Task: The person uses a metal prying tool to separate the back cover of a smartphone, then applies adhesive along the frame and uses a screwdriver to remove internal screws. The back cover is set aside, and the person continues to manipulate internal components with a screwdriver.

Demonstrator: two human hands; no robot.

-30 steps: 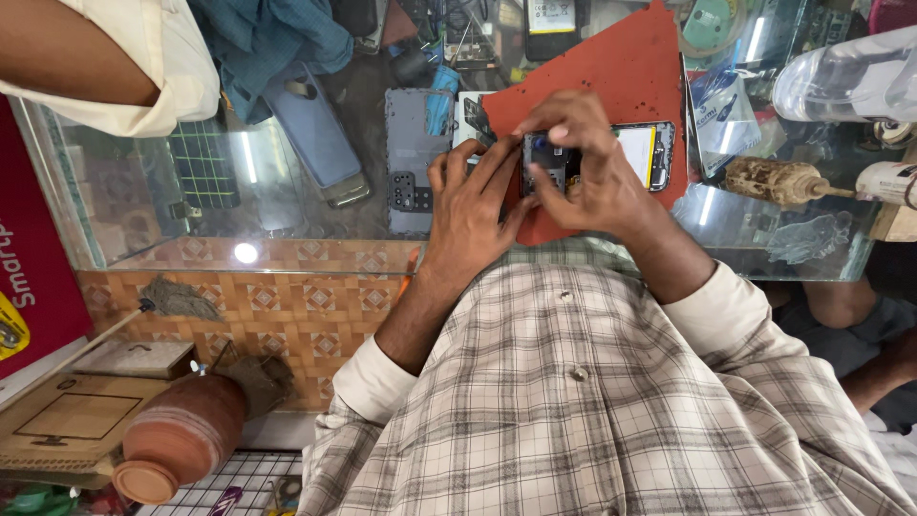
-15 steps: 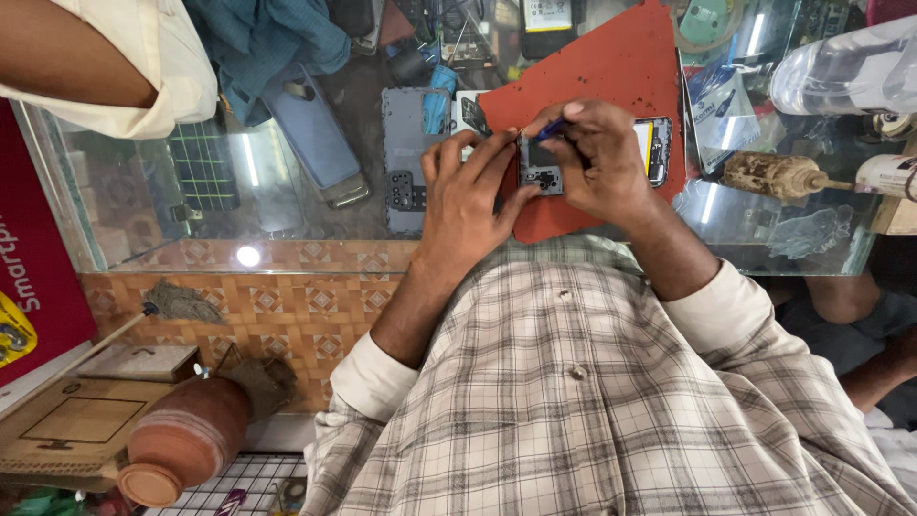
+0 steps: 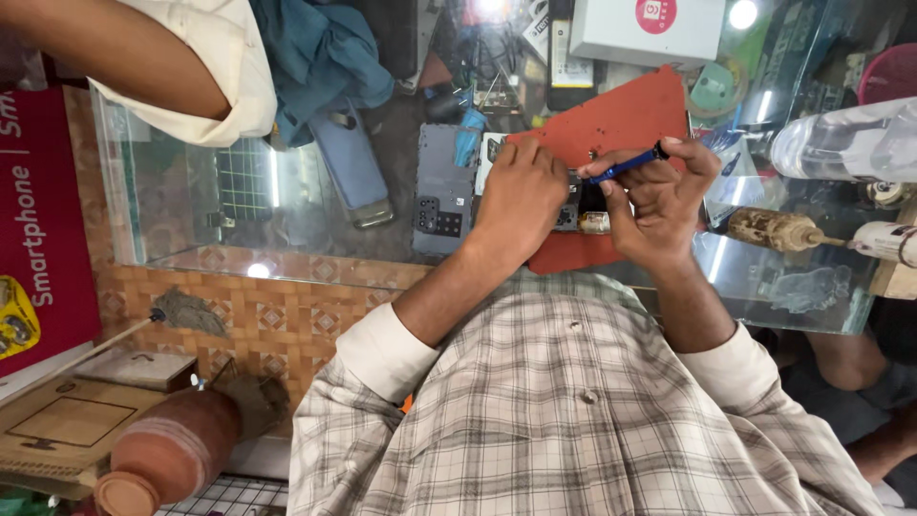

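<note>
An opened phone (image 3: 579,204) lies on a red work mat (image 3: 621,119) on the glass counter. My left hand (image 3: 521,191) rests on the phone's left part and holds it down with closed fingers. My right hand (image 3: 659,196) is just right of the phone and grips a thin blue screwdriver (image 3: 626,164). The tool lies nearly level across my fingers, its tip pointing left over the phone. Both hands cover most of the phone.
A grey phone back cover (image 3: 439,186) and a blue phone (image 3: 351,162) lie left of the mat. Another person's arm in a cream sleeve (image 3: 191,67) reaches in at top left. A white box (image 3: 650,29), a clear bottle (image 3: 845,139) and a clay pot (image 3: 167,454) are around.
My right hand has drawn back to the right and now shows the blue screwdriver held level. My left hand has stayed on the phone.
</note>
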